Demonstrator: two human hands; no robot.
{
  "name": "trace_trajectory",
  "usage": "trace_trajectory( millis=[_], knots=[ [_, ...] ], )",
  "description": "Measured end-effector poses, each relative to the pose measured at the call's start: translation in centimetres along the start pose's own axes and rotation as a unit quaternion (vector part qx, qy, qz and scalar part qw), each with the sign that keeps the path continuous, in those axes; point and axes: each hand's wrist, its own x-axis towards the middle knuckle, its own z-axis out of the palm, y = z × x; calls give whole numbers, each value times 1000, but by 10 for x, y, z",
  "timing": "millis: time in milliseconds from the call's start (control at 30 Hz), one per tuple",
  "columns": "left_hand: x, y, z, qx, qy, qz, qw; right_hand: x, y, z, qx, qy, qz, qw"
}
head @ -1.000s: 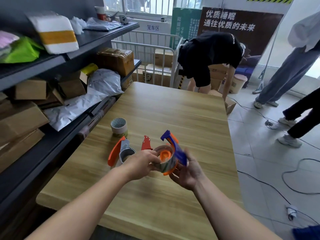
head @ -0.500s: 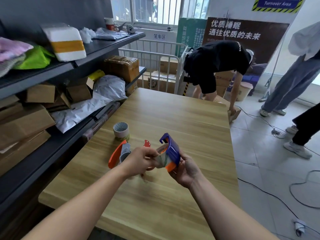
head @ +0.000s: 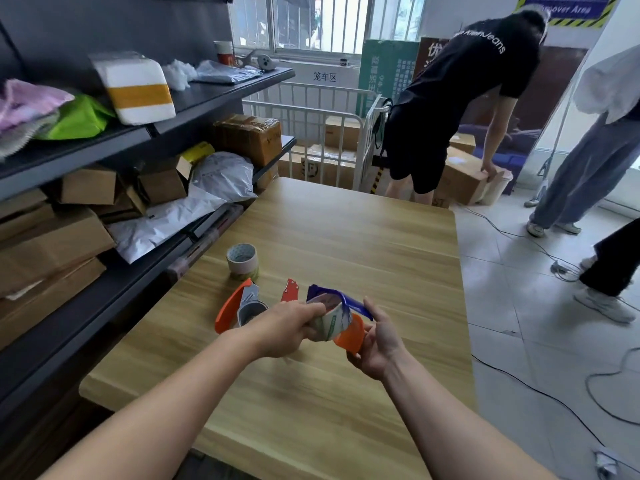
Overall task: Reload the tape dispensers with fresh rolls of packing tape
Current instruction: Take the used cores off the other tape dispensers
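The person holds a blue and orange tape dispenser in the air above the near half of the wooden table, closer to its left edge than to its right. The left hand has its fingers curled round the tape roll that sits in the dispenser. The right hand cups the dispenser's orange side from beneath, fingers bent round it. On the table just beyond the left hand lies a second, orange dispenser, with a small red piece beside it. A spare tape roll stands further back, near the left edge. Shelves of cardboard boxes and bags run along that edge
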Motion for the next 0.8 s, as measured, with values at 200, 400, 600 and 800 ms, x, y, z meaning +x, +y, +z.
trace_trajectory(
  millis=[200,400,600,800],
  knots=[
    [0,-4,-7,-44,-24,-31,998,-2,3,-1,6,27,-1,1000],
    [-3,-9,-11,-227,-44,-59,971,-5,-3,-3,-6,40,26,999],
    [-1,-13,-2,-293,-16,-69,954,5,-7,-3,43,12,20,999],
    [4,-13,-8,-286,-25,-94,953,4,-7,-4,-13,-14,-29,999]
  ],
)
